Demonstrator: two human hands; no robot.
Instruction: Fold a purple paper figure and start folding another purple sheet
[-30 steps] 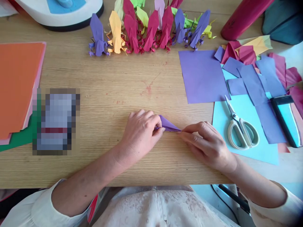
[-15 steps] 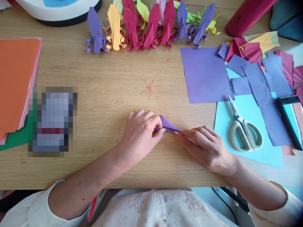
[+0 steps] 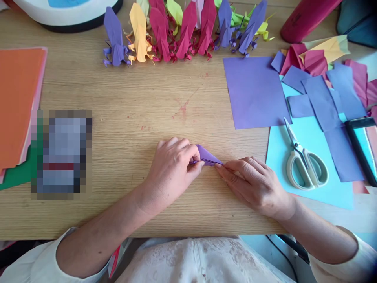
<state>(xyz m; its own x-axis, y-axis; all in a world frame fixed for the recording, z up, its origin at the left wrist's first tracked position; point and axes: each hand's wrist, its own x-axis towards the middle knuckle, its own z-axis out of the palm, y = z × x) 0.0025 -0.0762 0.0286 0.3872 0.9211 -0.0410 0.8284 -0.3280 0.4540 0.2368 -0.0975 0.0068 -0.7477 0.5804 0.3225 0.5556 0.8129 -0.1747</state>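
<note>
Between my hands is a narrow piece of folded purple paper [image 3: 207, 155], its layers showing along the near edge. My left hand [image 3: 175, 165] is closed on its left end, thumb and fingers pinching it and hiding that part. At the pointed right end, my right hand [image 3: 251, 182] pinches the tip between thumb and fingers. The paper is held just over the wooden table, close to its front edge. To the right, a pair of scissors [image 3: 304, 165] with pale handles lies on a light-blue sheet [image 3: 275, 157].
Several folded paper figures [image 3: 160, 35] stand in a row at the back. A purple square sheet [image 3: 256, 92] and purple offcuts [image 3: 321, 102] lie at right, below a red cylinder [image 3: 309, 19]. Orange sheets [image 3: 17, 106] and a blurred-out object [image 3: 63, 153] are at left.
The view has shifted slightly. Both hands keep their pinch on the folded purple paper, with hardly any visible movement.
</note>
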